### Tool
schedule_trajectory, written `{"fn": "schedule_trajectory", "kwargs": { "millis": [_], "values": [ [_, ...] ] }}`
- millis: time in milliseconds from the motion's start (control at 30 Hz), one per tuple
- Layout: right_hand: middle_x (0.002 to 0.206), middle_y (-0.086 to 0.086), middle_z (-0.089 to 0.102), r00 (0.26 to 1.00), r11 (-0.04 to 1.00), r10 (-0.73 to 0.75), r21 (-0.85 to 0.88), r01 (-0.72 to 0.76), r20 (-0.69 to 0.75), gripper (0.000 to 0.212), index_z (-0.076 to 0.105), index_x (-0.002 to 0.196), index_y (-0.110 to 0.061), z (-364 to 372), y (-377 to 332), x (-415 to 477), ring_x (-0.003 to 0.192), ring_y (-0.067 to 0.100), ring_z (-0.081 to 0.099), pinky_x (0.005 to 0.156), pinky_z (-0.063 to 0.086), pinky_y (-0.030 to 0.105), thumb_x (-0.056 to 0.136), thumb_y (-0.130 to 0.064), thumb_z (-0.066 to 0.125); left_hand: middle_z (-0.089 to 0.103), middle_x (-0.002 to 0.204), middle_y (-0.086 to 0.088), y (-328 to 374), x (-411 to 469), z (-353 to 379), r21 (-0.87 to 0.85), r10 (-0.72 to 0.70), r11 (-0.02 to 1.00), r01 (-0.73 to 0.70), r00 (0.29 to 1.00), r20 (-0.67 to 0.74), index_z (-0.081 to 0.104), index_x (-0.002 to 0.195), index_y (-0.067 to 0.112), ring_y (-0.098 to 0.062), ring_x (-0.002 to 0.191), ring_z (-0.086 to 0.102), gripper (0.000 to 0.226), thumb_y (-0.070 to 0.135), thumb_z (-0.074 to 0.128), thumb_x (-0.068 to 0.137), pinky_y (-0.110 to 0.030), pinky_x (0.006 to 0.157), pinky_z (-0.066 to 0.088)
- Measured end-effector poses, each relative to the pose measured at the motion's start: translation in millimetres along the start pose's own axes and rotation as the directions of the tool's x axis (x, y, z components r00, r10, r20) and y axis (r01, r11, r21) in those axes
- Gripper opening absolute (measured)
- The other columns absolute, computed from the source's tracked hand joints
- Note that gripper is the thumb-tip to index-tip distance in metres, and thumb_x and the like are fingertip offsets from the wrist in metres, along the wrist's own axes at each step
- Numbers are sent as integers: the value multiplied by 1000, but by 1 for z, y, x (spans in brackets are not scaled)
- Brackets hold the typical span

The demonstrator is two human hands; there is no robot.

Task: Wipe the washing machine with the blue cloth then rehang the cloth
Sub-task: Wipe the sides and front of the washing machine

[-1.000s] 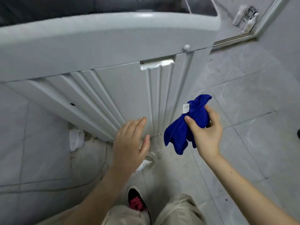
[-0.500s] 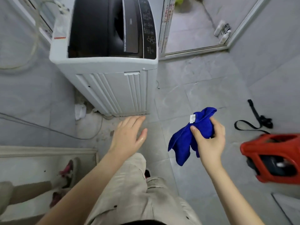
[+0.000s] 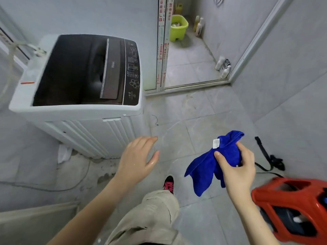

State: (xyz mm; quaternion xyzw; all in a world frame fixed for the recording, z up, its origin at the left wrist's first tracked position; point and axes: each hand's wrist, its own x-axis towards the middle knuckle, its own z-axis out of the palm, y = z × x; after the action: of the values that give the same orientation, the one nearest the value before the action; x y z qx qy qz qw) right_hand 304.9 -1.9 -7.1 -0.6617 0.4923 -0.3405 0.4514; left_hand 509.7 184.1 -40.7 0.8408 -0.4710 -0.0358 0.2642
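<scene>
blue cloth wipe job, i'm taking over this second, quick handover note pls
Right hand: grips the bunched blue microfibre cloth in the air over the grey tiled floor, apart from the machine.
Left hand: open, holds nothing, hovering by the lower front of the white top-loading washing machine.
Done: cannot tell how much is wiped; the cloth is off the machine.
Left: finish any wiping, then rehang the cloth; no hook in view.

Grey tiled floor (image 3: 203,112) runs between pale walls (image 3: 292,85). A sliding-door track (image 3: 194,84) opens onto a side room with a green bucket (image 3: 178,26) and bottles (image 3: 199,27). A black strap (image 3: 276,162) lies near a red basket (image 3: 299,198).
</scene>
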Motion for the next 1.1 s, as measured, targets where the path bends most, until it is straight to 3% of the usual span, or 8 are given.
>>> {"fn": "schedule_trajectory", "kwargs": {
  "millis": [167,433,567,633,733,800,900,1100],
  "values": [
    [115,-8,53,1000,1000,-13,-20,13,-14,51,62,121,-25,-7,-15,106,95,-13,53,74,39,-2,76,-14,83,67,116,-3,28,98,38,-57,-25,998,24,999,-23,64,123,7,-23,107,60,44,34,49,92,-34,93,45],
    [118,-8,52,997,997,-71,-12,72,38,54,61,124,-27,-38,-25,253,100,-8,55,81,47,12,77,-15,83,68,115,-5,87,236,61,23,-2,1000,5,994,-106,64,124,8,-23,105,62,44,36,48,93,-34,86,50],
    [116,-3,54,967,993,-119,6,121,226,51,61,122,-23,-34,-16,336,96,-4,57,73,48,14,77,-11,82,68,113,-5,105,269,93,47,-164,983,175,970,-177,64,124,9,-23,105,60,46,38,47,93,-33,88,47],
    [100,5,61,903,977,-195,-9,214,384,36,64,109,-19,-28,-12,380,85,16,62,65,54,36,77,-11,80,66,115,-3,114,273,114,56,-278,955,293,942,-185,63,126,11,-22,107,58,47,40,45,94,-32,91,43],
    [100,6,60,807,953,-263,15,301,529,37,63,105,-16,-15,-10,434,87,24,60,68,53,43,74,-6,81,64,119,2,145,269,138,7,-514,848,530,825,-235,60,129,17,-22,111,58,48,45,43,94,-36,92,47],
    [118,-1,55,756,950,-269,36,309,597,53,61,120,-21,-6,-16,455,101,15,59,80,52,28,74,-8,83,63,122,4,169,264,147,-50,-633,761,647,723,-277,60,129,18,-20,113,57,49,47,41,94,-34,93,47],
    [122,-9,50,631,953,-257,82,292,732,54,58,124,-29,14,-34,475,100,-3,55,75,43,11,77,-13,82,62,123,6,197,259,149,-71,-731,649,758,594,-336,59,129,19,-16,114,56,49,48,39,96,-30,94,42],
    [116,-16,53,401,949,-252,146,278,881,53,54,115,-44,75,-50,474,98,-13,54,78,49,20,78,-20,83,63,117,5,210,242,156,-122,-821,453,883,360,-442,60,127,17,-17,107,56,48,47,40,96,-24,91,37]
  ]
}}
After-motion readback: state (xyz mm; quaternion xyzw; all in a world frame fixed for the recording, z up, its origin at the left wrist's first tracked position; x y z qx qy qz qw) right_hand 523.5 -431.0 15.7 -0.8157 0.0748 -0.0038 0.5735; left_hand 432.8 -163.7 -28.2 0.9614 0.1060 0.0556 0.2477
